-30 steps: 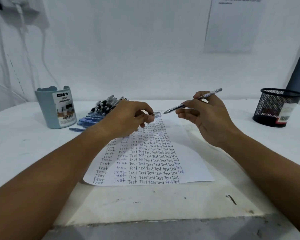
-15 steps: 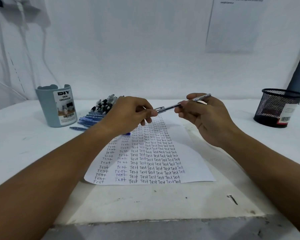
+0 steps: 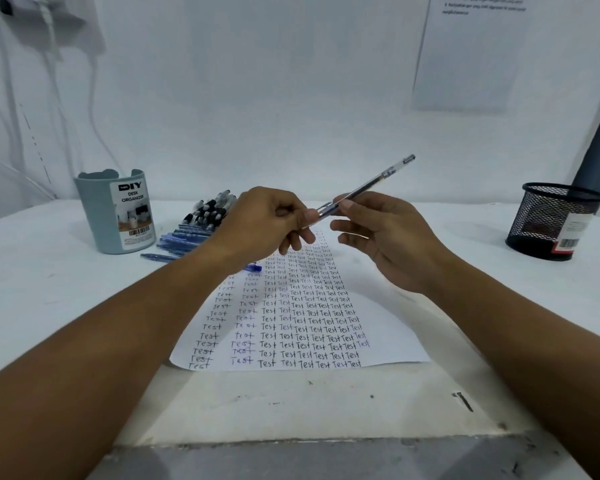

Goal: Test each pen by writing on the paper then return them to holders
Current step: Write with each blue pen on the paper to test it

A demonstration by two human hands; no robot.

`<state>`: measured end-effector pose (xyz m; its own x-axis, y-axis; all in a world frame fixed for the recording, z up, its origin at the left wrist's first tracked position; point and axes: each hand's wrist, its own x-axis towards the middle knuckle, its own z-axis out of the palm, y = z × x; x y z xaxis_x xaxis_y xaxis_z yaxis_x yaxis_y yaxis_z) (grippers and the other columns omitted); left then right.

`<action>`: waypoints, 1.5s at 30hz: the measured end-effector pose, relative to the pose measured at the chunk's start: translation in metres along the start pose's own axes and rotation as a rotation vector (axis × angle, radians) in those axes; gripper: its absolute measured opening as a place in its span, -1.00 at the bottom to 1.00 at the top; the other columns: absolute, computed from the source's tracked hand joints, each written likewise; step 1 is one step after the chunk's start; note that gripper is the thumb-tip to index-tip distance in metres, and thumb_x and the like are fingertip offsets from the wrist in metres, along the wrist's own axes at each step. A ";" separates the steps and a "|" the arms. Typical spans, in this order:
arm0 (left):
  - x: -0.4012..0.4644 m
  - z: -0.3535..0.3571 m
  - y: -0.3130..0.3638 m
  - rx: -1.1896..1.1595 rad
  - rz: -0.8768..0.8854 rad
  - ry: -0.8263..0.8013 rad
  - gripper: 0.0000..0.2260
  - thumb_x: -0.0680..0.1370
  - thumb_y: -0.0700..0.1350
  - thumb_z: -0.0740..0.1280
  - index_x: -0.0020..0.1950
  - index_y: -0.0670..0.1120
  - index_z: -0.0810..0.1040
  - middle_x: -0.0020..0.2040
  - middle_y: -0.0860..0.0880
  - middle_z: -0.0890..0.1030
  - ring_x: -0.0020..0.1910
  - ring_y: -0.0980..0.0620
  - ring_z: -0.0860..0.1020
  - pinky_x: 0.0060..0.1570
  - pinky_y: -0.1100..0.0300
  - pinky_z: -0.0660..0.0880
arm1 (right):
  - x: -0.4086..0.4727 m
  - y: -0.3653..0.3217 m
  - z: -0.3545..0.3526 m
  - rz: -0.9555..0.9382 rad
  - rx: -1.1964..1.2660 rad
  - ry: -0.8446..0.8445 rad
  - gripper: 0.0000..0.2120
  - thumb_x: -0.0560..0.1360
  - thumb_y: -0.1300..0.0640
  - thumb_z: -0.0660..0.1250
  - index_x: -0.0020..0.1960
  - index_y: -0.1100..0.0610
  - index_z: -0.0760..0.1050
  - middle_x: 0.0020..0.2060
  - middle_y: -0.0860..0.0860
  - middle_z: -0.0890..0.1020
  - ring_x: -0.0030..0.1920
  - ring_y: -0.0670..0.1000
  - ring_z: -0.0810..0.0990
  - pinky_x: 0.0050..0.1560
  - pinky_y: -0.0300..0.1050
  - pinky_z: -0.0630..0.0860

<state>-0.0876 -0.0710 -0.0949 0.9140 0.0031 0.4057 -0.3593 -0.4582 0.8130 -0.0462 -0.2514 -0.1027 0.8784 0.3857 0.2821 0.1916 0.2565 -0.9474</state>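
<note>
Your left hand [image 3: 267,220] pinches the lower, capped end of a clear-barrelled pen [image 3: 364,188], fingers curled around it; your right hand [image 3: 388,237] grips the same pen just above, thumb and forefinger closed on the barrel. The pen is held in the air above the far end of the paper [image 3: 291,306], tilted up and to the right, its free end well clear of both hands. The tip end is hidden inside your left fingers. One sheet of paper lies flat on the white table [image 3: 66,306], filled with columns of the handwritten word "Test"; the farthest rows are too small to read, and your left forearm covers the sheet's upper left corner. A blue pen [image 3: 253,267] shows only its end beneath your left wrist, lying on the paper. Behind your left hand lies a pile of pens [image 3: 194,230], dark-capped ones at the back and blue ones in front; they overlap and your hand cuts off part of the pile, so an exact count cannot be made. Two holders stand on the table: a pale blue cup labelled "DIY Desk Organizer" [image 3: 115,213] just left of the pile, and a black mesh cup [image 3: 555,220] well apart at far right. One printed notice [image 3: 471,53] hangs on the wall, cut off by the top edge, its text illegible.
</note>
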 end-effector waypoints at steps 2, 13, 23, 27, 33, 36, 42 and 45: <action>0.001 -0.007 -0.001 0.037 -0.025 0.002 -0.91 0.54 -0.16 0.37 -0.07 -0.15 0.66 -0.26 -0.10 0.69 -0.43 0.10 0.55 -0.42 0.27 0.48 | 0.005 -0.006 0.000 0.016 0.033 0.033 -0.92 0.61 0.23 0.24 0.01 0.25 0.48 -0.06 0.14 0.67 -0.13 0.11 0.67 -0.10 -0.08 0.61; 0.002 -0.077 -0.012 0.752 -0.146 -0.238 -0.80 0.48 -0.29 0.41 -0.18 0.01 0.66 -0.28 0.13 0.66 -0.28 0.29 0.58 -0.25 0.42 0.38 | 0.069 -0.006 -0.080 0.063 -0.767 0.507 -0.78 0.61 0.17 0.22 0.22 0.21 0.49 -0.16 0.15 0.58 -0.39 0.09 0.61 -0.01 0.03 0.61; 0.004 -0.078 -0.010 0.867 -0.192 -0.385 -0.86 0.42 -0.19 0.50 -0.20 0.05 0.65 -0.29 0.14 0.66 -0.32 0.31 0.54 -0.26 0.35 0.34 | 0.081 0.028 -0.110 0.099 -1.326 0.547 -0.78 0.51 0.19 0.36 0.07 0.34 0.56 0.02 0.29 0.61 0.06 0.27 0.58 -0.07 -0.10 0.41; 0.003 -0.077 -0.012 0.870 -0.220 -0.417 -0.86 0.40 -0.21 0.51 -0.17 0.02 0.66 -0.30 0.14 0.67 -0.31 0.34 0.56 -0.26 0.38 0.35 | 0.080 0.032 -0.106 0.017 -1.304 0.528 -0.77 0.52 0.15 0.37 0.05 0.32 0.51 0.00 0.29 0.55 0.05 0.27 0.53 -0.11 -0.09 0.37; 0.005 -0.078 -0.014 0.869 -0.242 -0.434 -0.85 0.37 -0.21 0.53 -0.15 0.01 0.66 -0.29 0.10 0.68 -0.29 0.26 0.60 -0.23 0.36 0.39 | 0.080 0.034 -0.096 0.003 -1.371 0.419 -0.55 0.54 -0.09 0.23 -0.07 0.32 0.57 -0.11 0.27 0.60 -0.06 0.26 0.55 -0.18 -0.08 0.39; 0.004 -0.079 -0.014 0.871 -0.254 -0.450 -0.82 0.34 -0.21 0.56 -0.14 0.01 0.66 -0.25 0.07 0.68 -0.25 0.21 0.61 -0.19 0.34 0.42 | 0.076 0.035 -0.092 -0.046 -1.413 0.297 -0.27 0.33 -0.31 -0.02 -0.09 0.30 0.59 -0.16 0.25 0.62 -0.08 0.24 0.55 -0.13 -0.08 0.40; 0.004 -0.080 -0.014 0.908 -0.264 -0.448 -0.82 0.33 -0.18 0.57 -0.15 0.01 0.67 -0.24 0.09 0.68 -0.22 0.21 0.60 -0.20 0.36 0.41 | 0.079 0.039 -0.101 -0.010 -1.469 0.312 -0.77 0.53 0.14 0.31 0.11 0.23 0.57 0.09 0.24 0.50 0.08 0.24 0.50 -0.07 -0.12 0.31; 0.003 -0.079 -0.013 0.904 -0.270 -0.439 -0.85 0.34 -0.19 0.55 -0.18 0.02 0.67 -0.29 0.12 0.67 -0.25 0.25 0.60 -0.21 0.36 0.40 | 0.081 0.043 -0.105 -0.001 -1.501 0.313 -0.74 0.55 0.07 0.27 0.10 0.21 0.60 0.11 0.23 0.47 0.09 0.23 0.51 -0.06 -0.12 0.31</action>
<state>-0.0948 0.0056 -0.0710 0.9963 -0.0361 -0.0783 -0.0228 -0.9861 0.1648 0.0792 -0.3021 -0.1364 0.8953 0.1404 0.4229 0.2745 -0.9213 -0.2754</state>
